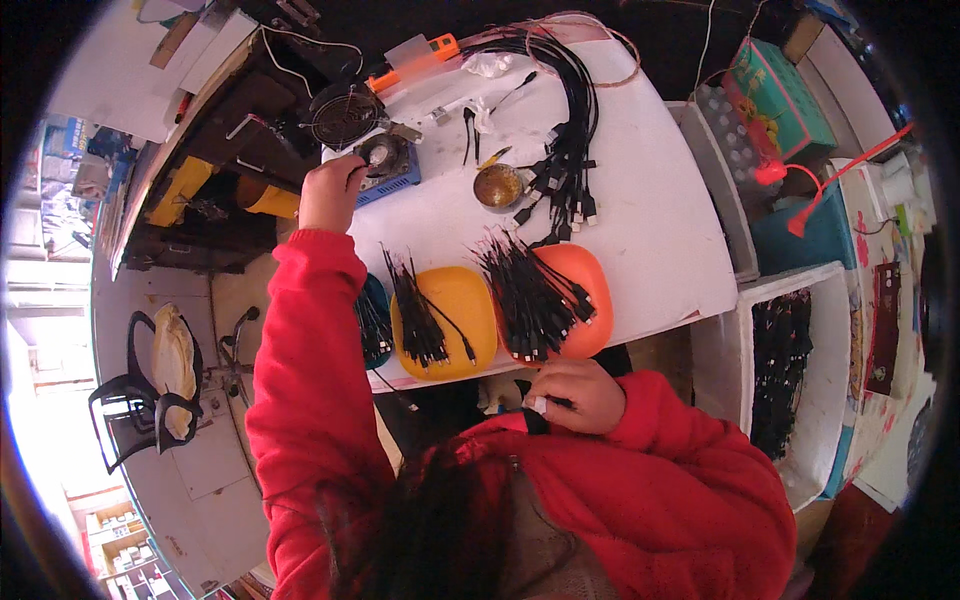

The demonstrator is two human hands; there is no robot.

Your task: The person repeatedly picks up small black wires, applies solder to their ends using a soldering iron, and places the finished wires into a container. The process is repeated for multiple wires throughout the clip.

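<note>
My left hand [335,192] reaches to the far left of the white table, its fingertips pinched together at the rim of a small blue solder pot [388,186] with a round silvery well. What the pinch holds, if anything, is too small to make out. My right hand [582,393] is curled closed in front of my chest, near the table's front edge, with a white wrap on one finger. Something dark shows at its fingers, but I cannot name it. Between the hands, black cables with bare pinkish ends lie on a yellow tray [462,290] and an orange tray [590,275].
A metal bowl [498,187] of brownish stuff stands mid-table beside a thick bundle of black USB cables [575,110]. A small round fan [343,118] sits behind the solder pot. At right stands a white foam box [742,360] of black cables; at left, a black chair [140,400].
</note>
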